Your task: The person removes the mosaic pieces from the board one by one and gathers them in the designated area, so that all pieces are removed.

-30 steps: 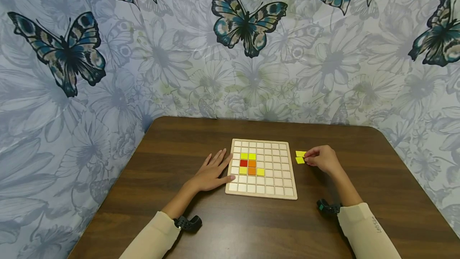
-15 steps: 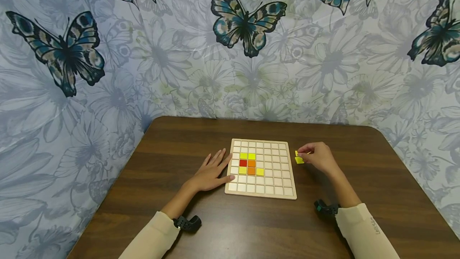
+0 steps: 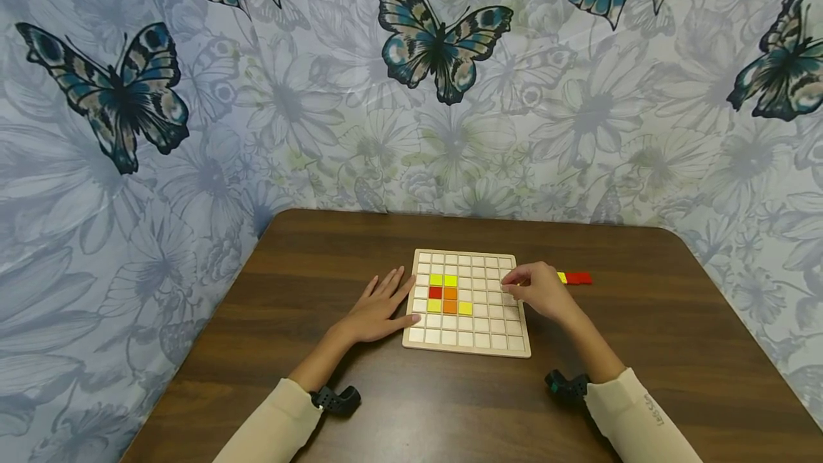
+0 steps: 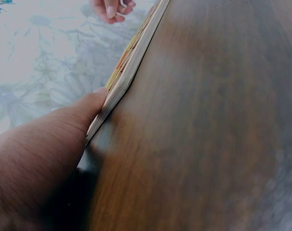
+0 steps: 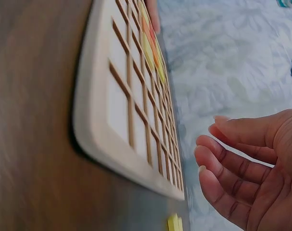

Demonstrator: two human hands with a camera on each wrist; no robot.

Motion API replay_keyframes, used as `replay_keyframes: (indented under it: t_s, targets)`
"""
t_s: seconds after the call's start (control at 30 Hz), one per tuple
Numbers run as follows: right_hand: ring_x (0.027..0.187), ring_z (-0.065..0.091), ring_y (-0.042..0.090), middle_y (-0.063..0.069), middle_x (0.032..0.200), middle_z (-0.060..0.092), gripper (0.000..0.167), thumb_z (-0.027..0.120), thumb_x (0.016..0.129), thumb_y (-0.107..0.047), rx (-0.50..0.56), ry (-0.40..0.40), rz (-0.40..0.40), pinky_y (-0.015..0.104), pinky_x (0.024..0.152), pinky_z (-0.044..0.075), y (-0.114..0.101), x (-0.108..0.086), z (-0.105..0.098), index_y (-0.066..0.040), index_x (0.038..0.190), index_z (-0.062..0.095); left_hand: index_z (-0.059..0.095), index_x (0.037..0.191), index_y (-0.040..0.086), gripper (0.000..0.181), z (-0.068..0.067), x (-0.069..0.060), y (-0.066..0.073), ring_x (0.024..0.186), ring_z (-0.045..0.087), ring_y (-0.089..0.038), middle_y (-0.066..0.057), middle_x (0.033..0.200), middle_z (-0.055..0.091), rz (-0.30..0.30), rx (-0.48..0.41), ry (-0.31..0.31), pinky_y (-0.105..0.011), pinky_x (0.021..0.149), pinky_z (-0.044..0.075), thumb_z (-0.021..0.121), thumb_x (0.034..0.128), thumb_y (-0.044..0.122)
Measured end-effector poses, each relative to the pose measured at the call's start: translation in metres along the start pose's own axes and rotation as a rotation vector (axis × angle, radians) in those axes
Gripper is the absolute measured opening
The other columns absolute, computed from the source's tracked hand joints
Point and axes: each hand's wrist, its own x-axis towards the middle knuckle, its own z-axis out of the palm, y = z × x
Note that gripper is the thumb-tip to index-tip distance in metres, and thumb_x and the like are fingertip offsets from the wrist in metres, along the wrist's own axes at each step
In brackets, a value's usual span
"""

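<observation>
A square wooden grid board (image 3: 484, 340) with pale cells lies on the table. Yellow, orange and red tiles (image 3: 451, 293) fill several cells in its left part. My left hand (image 3: 379, 309) lies flat with fingers spread at the board's left side, its thumb on the edge. My right hand (image 3: 540, 291) is over the board's right edge, with thumb and forefinger (image 5: 232, 126) pinched together at the tips. They seem to hold a small yellow tile, which the fingers hide. Behind this hand lie a yellow tile (image 3: 562, 277) and red tiles (image 3: 579, 278).
The brown wooden table (image 3: 289, 249) reaches back to a wall cloth (image 3: 308, 134) printed with flowers and butterflies. A dark band (image 3: 336, 400) sits on the left wrist and another dark band (image 3: 567, 386) on the right.
My right hand has moved left from the loose yellow tiles to above the board's right edge. Red tiles have come into sight behind it. My left hand has stayed still.
</observation>
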Motion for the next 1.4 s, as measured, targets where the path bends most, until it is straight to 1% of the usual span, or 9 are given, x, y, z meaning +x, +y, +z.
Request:
replay_keyframes:
  t_s: [0.23, 0.37, 0.5, 0.7, 0.77, 0.93, 1.07, 1.27, 1.4]
  targets:
    - [0.065, 0.061, 0.018, 0.002, 0.085, 0.073, 0.005, 0.075, 0.091, -0.008, -0.026, -0.090, -0.062, 0.029, 0.059, 0.051, -0.012, 0.000, 0.019, -0.005, 0.093, 0.079, 0.012, 0.165, 0.017, 0.085, 0.000, -0.002, 0.002, 0.156, 0.004, -0.032, -0.015, 0.170, 0.005, 0.002, -0.011, 0.007, -0.059, 0.121, 0.001, 0.045, 0.1015, 0.063]
    - [0.062, 0.058, 0.015, 0.000, 0.081, 0.071, 0.005, 0.077, 0.090, -0.009, -0.033, -0.112, -0.099, 0.027, 0.057, 0.049, -0.016, 0.001, 0.028, -0.005, 0.092, 0.078, 0.012, 0.165, 0.017, 0.085, 0.000, -0.001, 0.003, 0.156, 0.004, -0.031, -0.015, 0.170, 0.005, -0.004, -0.014, 0.009, -0.059, 0.121, 0.000, 0.045, 0.1015, 0.063]
    - [0.061, 0.057, 0.013, -0.004, 0.077, 0.069, 0.005, 0.079, 0.089, -0.010, -0.045, -0.128, -0.113, 0.026, 0.056, 0.048, -0.022, 0.003, 0.037, -0.005, 0.090, 0.078, 0.010, 0.165, 0.018, 0.086, -0.001, -0.001, 0.002, 0.157, 0.003, -0.030, -0.014, 0.170, 0.004, -0.010, -0.007, 0.002, -0.058, 0.122, -0.001, 0.044, 0.1012, 0.064]
    - [0.064, 0.058, 0.012, -0.006, 0.075, 0.068, 0.004, 0.080, 0.087, -0.009, -0.116, -0.140, -0.142, 0.028, 0.059, 0.049, -0.032, 0.008, 0.046, -0.007, 0.086, 0.077, 0.011, 0.165, 0.018, 0.085, -0.001, 0.000, -0.001, 0.157, 0.002, -0.030, -0.014, 0.170, 0.004, -0.004, -0.007, 0.000, -0.058, 0.122, -0.001, 0.044, 0.1011, 0.064]
    - [0.064, 0.057, 0.011, -0.006, 0.074, 0.067, 0.004, 0.081, 0.086, -0.008, -0.133, -0.144, -0.135, 0.028, 0.059, 0.048, -0.034, 0.009, 0.048, -0.008, 0.085, 0.077, 0.011, 0.165, 0.018, 0.086, -0.001, 0.000, -0.001, 0.157, 0.002, -0.029, -0.014, 0.170, 0.003, -0.004, -0.012, -0.002, -0.058, 0.122, -0.001, 0.044, 0.1010, 0.065]
    - [0.063, 0.056, 0.011, -0.004, 0.072, 0.066, 0.006, 0.082, 0.084, -0.005, -0.147, -0.148, -0.124, 0.028, 0.059, 0.048, -0.035, 0.012, 0.051, -0.007, 0.084, 0.076, 0.010, 0.165, 0.018, 0.086, -0.001, 0.000, 0.000, 0.157, 0.001, -0.028, -0.013, 0.170, 0.002, -0.003, -0.010, -0.013, -0.057, 0.122, -0.002, 0.043, 0.1010, 0.065]
    - [0.062, 0.055, 0.010, -0.003, 0.069, 0.066, 0.006, 0.082, 0.083, -0.002, -0.153, -0.154, -0.146, 0.027, 0.060, 0.048, -0.034, 0.015, 0.053, -0.004, 0.084, 0.076, 0.011, 0.165, 0.017, 0.086, -0.002, 0.001, 0.001, 0.157, 0.002, -0.030, -0.014, 0.170, 0.003, 0.001, -0.006, -0.011, -0.058, 0.122, -0.001, 0.043, 0.1013, 0.064]
    - [0.061, 0.053, 0.010, -0.004, 0.067, 0.063, 0.008, 0.082, 0.082, -0.002, -0.167, -0.158, -0.165, 0.027, 0.060, 0.047, -0.031, 0.017, 0.055, -0.005, 0.082, 0.074, 0.011, 0.165, 0.017, 0.086, -0.003, 0.000, 0.002, 0.157, 0.002, -0.030, -0.014, 0.170, 0.003, -0.001, -0.005, -0.012, -0.059, 0.122, 0.000, 0.044, 0.1015, 0.064]
    - [0.061, 0.052, 0.010, -0.004, 0.068, 0.063, 0.009, 0.082, 0.083, -0.003, -0.170, -0.154, -0.155, 0.028, 0.060, 0.047, -0.031, 0.017, 0.056, -0.006, 0.082, 0.074, 0.011, 0.165, 0.017, 0.085, -0.002, 0.000, 0.002, 0.157, 0.002, -0.029, -0.014, 0.170, 0.003, -0.003, -0.007, -0.010, -0.058, 0.122, -0.001, 0.044, 0.1015, 0.063]
